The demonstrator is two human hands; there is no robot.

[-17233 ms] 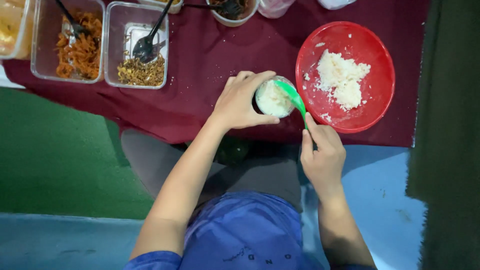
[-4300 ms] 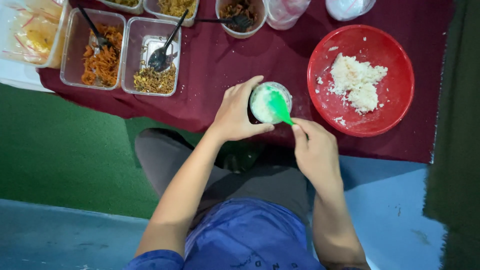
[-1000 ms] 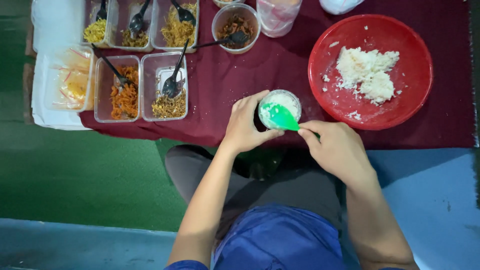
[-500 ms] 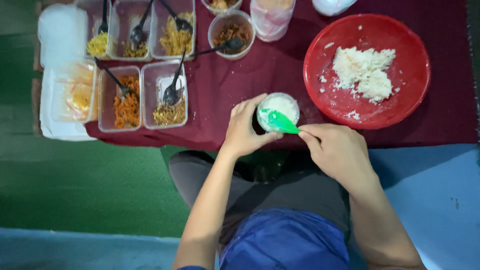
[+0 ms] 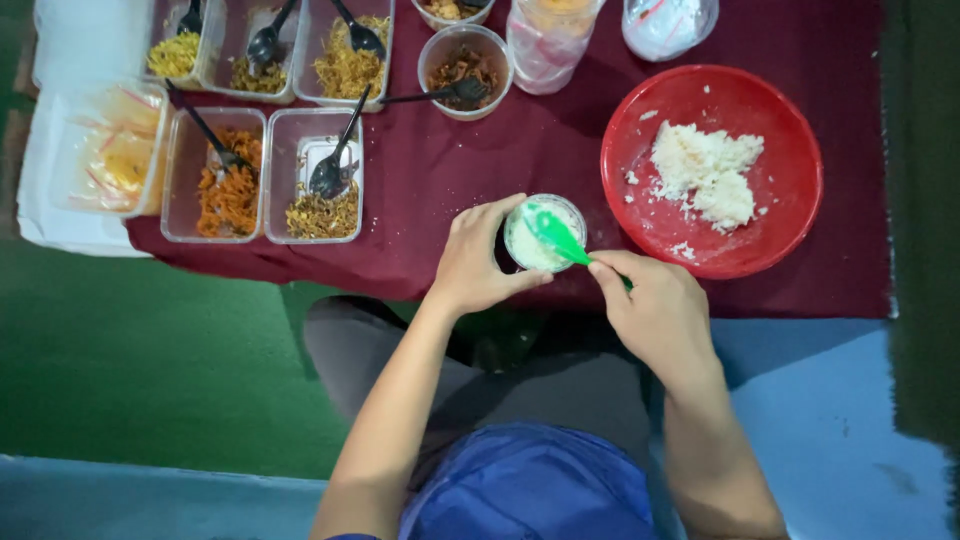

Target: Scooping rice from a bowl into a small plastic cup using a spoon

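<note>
Spoon: a green plastic spoon (image 5: 556, 236) is lying across the small round cup (image 5: 544, 232), its long axis running diagonally, the blade pointing up-left into the cup and the handle trailing down-right into the right hand.
Cup: it is sitting on the dark red cloth (image 5: 450, 170) near the front edge of the desk, filled with white rice, just left of the red bowl.
Left hand: the left hand (image 5: 476, 258) is wrapping the cup's left side, fingers curled around the wall, thumb pressing below the rim.
Right hand: the right hand (image 5: 655, 305) is pinching the spoon handle, fingers pressed together at its end.
Red bowl: the red bowl (image 5: 790, 170) is holding a heap of white rice.
Containers: clear rectangular tubs (image 5: 215, 175) with orange and brown shreds and black spoons are standing at the upper left; a round clear tub (image 5: 460, 60) is sitting behind the cup.
Bags: a tied clear bag (image 5: 668, 22) is resting at the top edge.
</note>
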